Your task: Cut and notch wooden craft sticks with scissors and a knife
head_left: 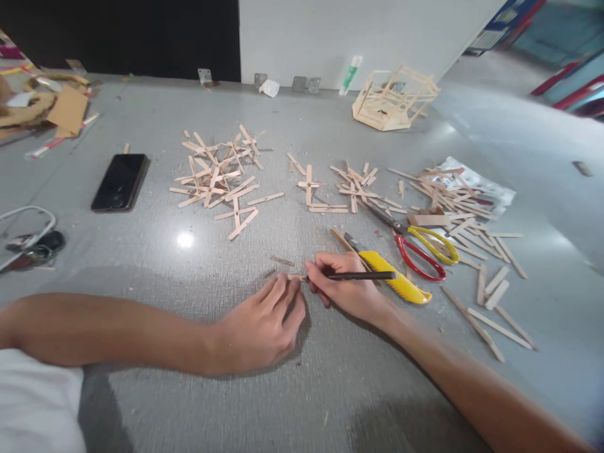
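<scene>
My right hand (346,286) is closed round a dark pen (365,275), its tip pointing left. A small piece of wooden stick (297,277) shows between my two hands, largely covered by fingers. My left hand (264,324) rests on the table with bent fingertips closed on that piece. Just beyond them lies a thin sliver of wood (282,260). A yellow utility knife (396,277) lies right behind my right hand. Further right are scissors (419,251) with one red and one yellow handle loop.
Piles of wooden sticks (214,182) lie at centre and right (453,195). A stick-built frame (394,104) stands at the back right. On the left are a phone (120,182), a white cable (40,212) and cardboard (68,112). A partition (330,38) borders the grey table.
</scene>
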Demonstrator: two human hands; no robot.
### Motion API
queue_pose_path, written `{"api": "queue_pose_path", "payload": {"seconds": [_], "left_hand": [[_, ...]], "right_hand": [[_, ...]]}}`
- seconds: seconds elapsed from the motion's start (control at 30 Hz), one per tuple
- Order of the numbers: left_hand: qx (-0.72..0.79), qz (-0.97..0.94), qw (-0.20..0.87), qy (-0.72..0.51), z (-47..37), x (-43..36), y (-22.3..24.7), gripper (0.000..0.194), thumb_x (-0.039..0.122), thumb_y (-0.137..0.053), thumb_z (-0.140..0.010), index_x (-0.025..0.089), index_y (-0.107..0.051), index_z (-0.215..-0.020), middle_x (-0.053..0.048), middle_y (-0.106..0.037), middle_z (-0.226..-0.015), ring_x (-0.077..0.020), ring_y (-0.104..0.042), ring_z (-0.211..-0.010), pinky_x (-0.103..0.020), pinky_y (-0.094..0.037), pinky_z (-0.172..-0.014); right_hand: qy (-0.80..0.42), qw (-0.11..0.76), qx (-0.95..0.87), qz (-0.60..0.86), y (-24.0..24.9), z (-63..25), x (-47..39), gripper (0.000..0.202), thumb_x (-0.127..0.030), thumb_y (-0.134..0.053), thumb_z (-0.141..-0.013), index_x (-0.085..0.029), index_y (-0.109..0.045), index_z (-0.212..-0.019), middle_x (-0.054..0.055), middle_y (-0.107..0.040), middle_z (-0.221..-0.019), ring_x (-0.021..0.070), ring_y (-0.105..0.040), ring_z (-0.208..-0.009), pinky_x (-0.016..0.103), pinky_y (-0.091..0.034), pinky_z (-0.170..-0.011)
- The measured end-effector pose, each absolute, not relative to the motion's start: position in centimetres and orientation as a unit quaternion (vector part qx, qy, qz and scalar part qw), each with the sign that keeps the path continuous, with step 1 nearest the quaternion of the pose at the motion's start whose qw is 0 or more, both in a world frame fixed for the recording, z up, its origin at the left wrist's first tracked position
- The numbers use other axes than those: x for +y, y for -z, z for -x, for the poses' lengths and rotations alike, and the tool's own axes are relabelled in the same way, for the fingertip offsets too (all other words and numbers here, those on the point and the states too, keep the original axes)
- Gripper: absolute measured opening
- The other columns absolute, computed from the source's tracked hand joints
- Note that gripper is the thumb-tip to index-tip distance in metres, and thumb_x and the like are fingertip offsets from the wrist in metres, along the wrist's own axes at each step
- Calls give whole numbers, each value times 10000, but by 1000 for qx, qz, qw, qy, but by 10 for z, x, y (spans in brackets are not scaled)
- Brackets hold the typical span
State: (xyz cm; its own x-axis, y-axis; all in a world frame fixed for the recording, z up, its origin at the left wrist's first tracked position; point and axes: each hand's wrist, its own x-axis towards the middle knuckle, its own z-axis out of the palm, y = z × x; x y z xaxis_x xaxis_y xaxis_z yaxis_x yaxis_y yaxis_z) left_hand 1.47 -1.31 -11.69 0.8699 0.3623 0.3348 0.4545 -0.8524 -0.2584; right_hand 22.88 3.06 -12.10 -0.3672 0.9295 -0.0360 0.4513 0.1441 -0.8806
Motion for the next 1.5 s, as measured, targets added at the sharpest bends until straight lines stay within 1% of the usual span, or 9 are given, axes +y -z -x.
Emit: {"api": "queue_pose_path", "payload": {"seconds": [0.2,0.4,0.63,0.87,1.03,1.2,1.37,1.5], "left_hand": [[-211,954,163,135,-14,-13,114,460,339,-508,-993,-54,-656,-1181,-276,-706,-1216,-367,-681,-1137,-464,-409,-1093],[-212,953,166,141,-14,-13,116,474,353,-482,-1009,-49,-664,-1181,-267,-712,-1212,-361,-687,-1126,-457,-406,-1094],[-216,950,176,141,-15,-13,116,429,316,-479,-997,-24,-677,-1168,-246,-725,-1201,-347,-694,-1115,-448,-411,-1089],[-214,953,169,132,-15,-13,115,475,356,-506,-996,-49,-656,-1194,-280,-704,-1222,-354,-682,-1133,-458,-410,-1088],[-215,953,170,130,-14,-13,116,487,379,-491,-1008,-38,-664,-1191,-264,-713,-1209,-341,-682,-1131,-452,-415,-1089],[-213,952,173,131,-14,-14,116,456,344,-492,-999,-36,-665,-1184,-261,-714,-1211,-353,-686,-1126,-460,-410,-1094],[-215,958,145,122,-15,-13,117,469,346,-499,-997,-47,-641,-1211,-264,-708,-1228,-354,-641,-1237,-442,-399,-1141],[-215,956,140,139,-15,-13,119,489,353,-505,-996,-65,-622,-1221,-294,-694,-1240,-350,-654,-1228,-425,-424,-1127]], "right_hand": [[-444,281,-696,489,122,-229,31,432,-364,-587,-997,-206,-532,-600,-63,-505,-405,74,-466,-334,211,-367,-388],[-428,277,-705,493,121,-229,30,428,-337,-577,-1006,-204,-531,-602,-64,-513,-409,74,-478,-343,212,-393,-418],[-424,277,-706,495,125,-230,30,434,-363,-577,-1012,-205,-530,-610,-59,-516,-414,80,-481,-349,219,-388,-419],[-409,272,-719,492,124,-230,31,450,-355,-557,-1018,-207,-525,-594,-57,-507,-415,80,-467,-363,221,-379,-430],[-416,274,-715,490,124,-230,32,472,-392,-563,-1013,-209,-506,-581,-54,-502,-416,78,-457,-357,217,-361,-407],[-415,276,-719,484,123,-229,32,479,-386,-575,-1002,-214,-484,-564,-53,-499,-415,78,-444,-361,220,-349,-403],[-409,271,-724,485,125,-230,32,488,-395,-579,-995,-218,-454,-558,-51,-489,-413,81,-430,-359,223,-323,-385],[-459,289,-683,489,127,-230,32,472,-447,-610,-979,-213,-500,-584,-52,-510,-421,82,-454,-333,219,-339,-369]]}}
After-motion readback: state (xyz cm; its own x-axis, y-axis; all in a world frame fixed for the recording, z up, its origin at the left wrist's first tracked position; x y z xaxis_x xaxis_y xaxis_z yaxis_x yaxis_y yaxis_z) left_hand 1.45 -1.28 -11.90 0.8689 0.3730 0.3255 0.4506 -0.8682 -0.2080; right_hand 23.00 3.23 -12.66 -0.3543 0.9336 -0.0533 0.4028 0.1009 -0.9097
